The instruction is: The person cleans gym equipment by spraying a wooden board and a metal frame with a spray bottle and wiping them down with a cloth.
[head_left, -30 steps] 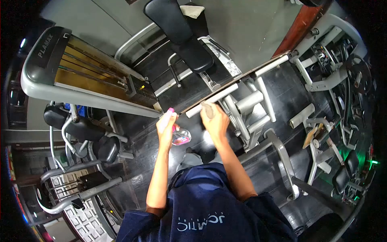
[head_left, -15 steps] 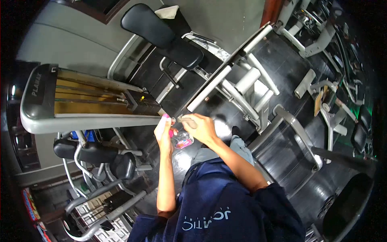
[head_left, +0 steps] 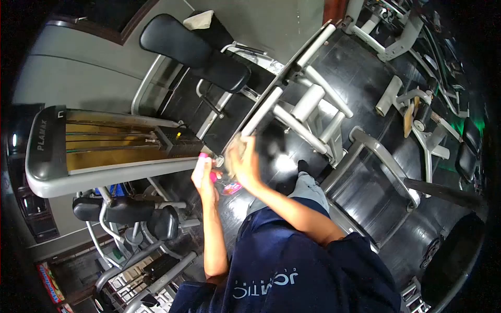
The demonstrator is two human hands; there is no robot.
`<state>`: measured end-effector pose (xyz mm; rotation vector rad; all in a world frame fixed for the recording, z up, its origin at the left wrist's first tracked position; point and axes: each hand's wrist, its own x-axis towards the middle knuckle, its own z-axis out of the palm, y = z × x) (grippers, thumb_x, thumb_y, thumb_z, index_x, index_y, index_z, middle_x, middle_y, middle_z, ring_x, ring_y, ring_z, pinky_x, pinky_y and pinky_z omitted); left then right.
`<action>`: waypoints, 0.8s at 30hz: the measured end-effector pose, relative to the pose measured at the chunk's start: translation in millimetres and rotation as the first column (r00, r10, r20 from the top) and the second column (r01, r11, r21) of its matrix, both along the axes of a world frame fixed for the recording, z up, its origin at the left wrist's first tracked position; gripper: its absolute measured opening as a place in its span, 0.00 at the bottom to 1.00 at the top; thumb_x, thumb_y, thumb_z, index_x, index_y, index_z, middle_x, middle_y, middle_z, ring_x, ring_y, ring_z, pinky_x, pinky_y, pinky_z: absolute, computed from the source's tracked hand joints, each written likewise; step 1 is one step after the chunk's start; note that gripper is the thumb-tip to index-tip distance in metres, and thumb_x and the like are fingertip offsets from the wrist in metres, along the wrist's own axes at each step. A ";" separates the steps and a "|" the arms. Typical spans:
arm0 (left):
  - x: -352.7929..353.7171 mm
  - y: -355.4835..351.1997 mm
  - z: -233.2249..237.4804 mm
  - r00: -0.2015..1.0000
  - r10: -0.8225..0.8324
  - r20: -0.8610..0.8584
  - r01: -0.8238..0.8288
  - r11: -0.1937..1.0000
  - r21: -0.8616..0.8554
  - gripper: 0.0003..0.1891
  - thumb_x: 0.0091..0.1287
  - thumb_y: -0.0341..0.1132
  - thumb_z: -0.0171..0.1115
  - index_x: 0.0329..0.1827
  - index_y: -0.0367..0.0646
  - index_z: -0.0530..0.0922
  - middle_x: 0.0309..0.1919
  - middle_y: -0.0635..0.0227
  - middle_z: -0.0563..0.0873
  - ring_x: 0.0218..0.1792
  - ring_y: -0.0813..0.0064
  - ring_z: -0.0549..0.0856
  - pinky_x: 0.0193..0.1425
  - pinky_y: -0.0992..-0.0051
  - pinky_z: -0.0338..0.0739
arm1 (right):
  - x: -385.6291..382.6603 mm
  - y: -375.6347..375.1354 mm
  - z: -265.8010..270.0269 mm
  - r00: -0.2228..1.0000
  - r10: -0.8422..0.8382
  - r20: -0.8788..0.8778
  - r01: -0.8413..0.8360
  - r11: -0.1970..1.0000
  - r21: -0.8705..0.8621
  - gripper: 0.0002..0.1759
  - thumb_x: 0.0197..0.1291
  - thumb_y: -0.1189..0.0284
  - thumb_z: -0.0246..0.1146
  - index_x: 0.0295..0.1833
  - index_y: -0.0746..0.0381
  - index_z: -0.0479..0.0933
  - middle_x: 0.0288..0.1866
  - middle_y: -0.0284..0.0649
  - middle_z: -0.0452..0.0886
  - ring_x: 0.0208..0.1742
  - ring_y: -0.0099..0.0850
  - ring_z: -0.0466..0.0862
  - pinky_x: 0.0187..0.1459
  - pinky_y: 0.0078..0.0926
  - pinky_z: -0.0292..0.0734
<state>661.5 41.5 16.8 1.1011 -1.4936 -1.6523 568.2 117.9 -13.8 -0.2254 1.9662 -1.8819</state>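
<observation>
A clear spray bottle (head_left: 231, 188) with a pink sprayer head and a pinkish label is in my left hand (head_left: 203, 176), whose fingers are wrapped around its neck and trigger. My right hand (head_left: 246, 166) is raised just beside the bottle, slightly blurred, with a beige cloth (head_left: 236, 151) against its palm and fingers. The right hand and cloth cover part of the bottle. Both hands are in front of my body, near the lower end of a weight-stack machine (head_left: 120, 172).
A black padded seat machine (head_left: 195, 47) stands ahead, with a light towel (head_left: 198, 21) behind its backrest. A grey-white metal frame (head_left: 308, 104) is just beyond my hands. A curved rail (head_left: 383, 161) stands at the right, and a padded machine (head_left: 125, 209) at the left.
My right hand has turned more upright, shifting left and closer to the sprayer head with the cloth. My left hand and the bottle have moved slightly left and down. The whole view has shifted a little.
</observation>
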 end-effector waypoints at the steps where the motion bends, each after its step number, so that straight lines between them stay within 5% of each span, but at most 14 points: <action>1: -4.0 -2.0 4.5 0.999 -0.013 -0.032 0.013 1.000 -0.009 0.14 0.71 0.37 0.64 0.48 0.32 0.81 0.32 0.64 0.84 0.19 0.80 0.77 0.27 0.75 0.76 | 6.7 -2.3 0.1 0.995 -0.020 -0.093 0.017 0.999 -0.042 0.21 0.68 0.63 0.60 0.59 0.59 0.62 0.36 0.63 0.81 0.43 0.61 0.83 0.41 0.52 0.75; 3: -11.1 -6.7 14.4 0.999 0.020 -0.034 -0.021 1.000 -0.023 0.14 0.70 0.37 0.64 0.46 0.32 0.82 0.31 0.65 0.84 0.19 0.79 0.77 0.28 0.75 0.76 | -2.9 -1.6 2.3 0.999 -0.040 -0.037 0.039 0.999 -0.024 0.20 0.68 0.65 0.60 0.58 0.59 0.63 0.38 0.60 0.82 0.42 0.57 0.85 0.42 0.49 0.76; 5: -14.4 -15.1 20.2 0.998 0.006 -0.056 -0.008 0.999 -0.032 0.14 0.71 0.37 0.63 0.47 0.32 0.81 0.31 0.65 0.84 0.19 0.79 0.76 0.28 0.75 0.76 | -36.1 2.8 11.4 0.973 -0.028 0.230 0.022 0.999 0.025 0.19 0.67 0.65 0.60 0.57 0.60 0.65 0.40 0.56 0.83 0.43 0.50 0.86 0.44 0.45 0.77; 7: -19.3 -18.9 29.3 0.998 -0.040 -0.056 0.036 0.996 -0.076 0.14 0.71 0.36 0.63 0.48 0.31 0.81 0.32 0.64 0.84 0.19 0.79 0.76 0.28 0.74 0.76 | -65.3 -10.9 -33.2 0.968 -0.181 0.175 0.200 0.975 -0.101 0.18 0.67 0.62 0.61 0.54 0.62 0.70 0.41 0.54 0.84 0.44 0.46 0.86 0.47 0.42 0.78; 9: -23.9 -21.4 31.9 0.998 -0.034 -0.048 0.029 0.996 -0.089 0.14 0.70 0.37 0.64 0.48 0.31 0.80 0.32 0.64 0.84 0.19 0.78 0.77 0.27 0.74 0.76 | -106.7 1.1 -22.5 0.971 -0.235 0.044 0.235 0.972 0.009 0.20 0.67 0.61 0.62 0.56 0.64 0.72 0.44 0.55 0.83 0.46 0.46 0.85 0.51 0.42 0.77; 13: -34.1 -15.4 40.7 0.995 -0.092 -0.027 0.089 0.992 -0.088 0.16 0.70 0.36 0.65 0.52 0.31 0.80 0.33 0.62 0.84 0.19 0.78 0.78 0.27 0.74 0.77 | -186.4 12.5 -7.6 0.919 -0.379 0.112 0.393 0.904 -0.167 0.17 0.68 0.65 0.60 0.56 0.65 0.71 0.42 0.50 0.84 0.42 0.38 0.85 0.47 0.36 0.79; 16: -47.7 -8.0 41.8 0.988 -0.152 -0.010 0.150 0.986 -0.072 0.16 0.70 0.36 0.65 0.52 0.31 0.80 0.33 0.61 0.84 0.18 0.78 0.78 0.28 0.73 0.79 | -180.8 10.6 0.2 0.914 -0.405 -0.035 0.399 0.909 -0.122 0.18 0.69 0.62 0.59 0.54 0.64 0.70 0.39 0.48 0.84 0.39 0.38 0.85 0.44 0.37 0.79; 19: -72.5 5.9 44.5 0.989 -0.145 -0.001 0.145 0.989 -0.013 0.13 0.70 0.35 0.65 0.47 0.32 0.80 0.33 0.62 0.84 0.17 0.77 0.79 0.28 0.72 0.81 | -134.0 11.5 -1.1 0.977 -0.212 0.013 0.211 0.977 0.028 0.19 0.70 0.59 0.59 0.55 0.61 0.67 0.35 0.53 0.82 0.39 0.46 0.86 0.42 0.43 0.78; 20: -80.5 9.8 45.1 0.985 -0.173 -0.003 0.173 0.985 0.011 0.12 0.70 0.34 0.64 0.47 0.32 0.80 0.33 0.62 0.84 0.17 0.77 0.79 0.29 0.72 0.81 | -116.4 0.0 -27.0 0.950 -0.268 -0.162 0.271 0.962 -0.002 0.20 0.68 0.60 0.61 0.56 0.61 0.66 0.37 0.57 0.82 0.43 0.49 0.86 0.45 0.43 0.77; 23: -100.9 16.8 41.9 0.976 -0.218 0.000 0.217 0.975 0.043 0.11 0.71 0.33 0.63 0.46 0.32 0.79 0.32 0.63 0.82 0.17 0.77 0.79 0.29 0.72 0.82 | -126.9 12.2 -15.7 0.989 -0.110 0.102 0.117 0.991 -0.061 0.18 0.67 0.62 0.62 0.54 0.62 0.70 0.43 0.56 0.82 0.48 0.48 0.84 0.50 0.43 0.76; 24: -108.3 18.3 40.2 0.970 -0.241 -0.014 0.241 0.970 0.034 0.10 0.71 0.32 0.62 0.46 0.32 0.79 0.31 0.64 0.81 0.17 0.77 0.79 0.29 0.73 0.82 | -141.7 11.3 -18.7 0.982 -0.178 0.070 0.182 0.981 -0.060 0.18 0.67 0.62 0.62 0.53 0.62 0.71 0.42 0.55 0.82 0.47 0.46 0.84 0.50 0.41 0.76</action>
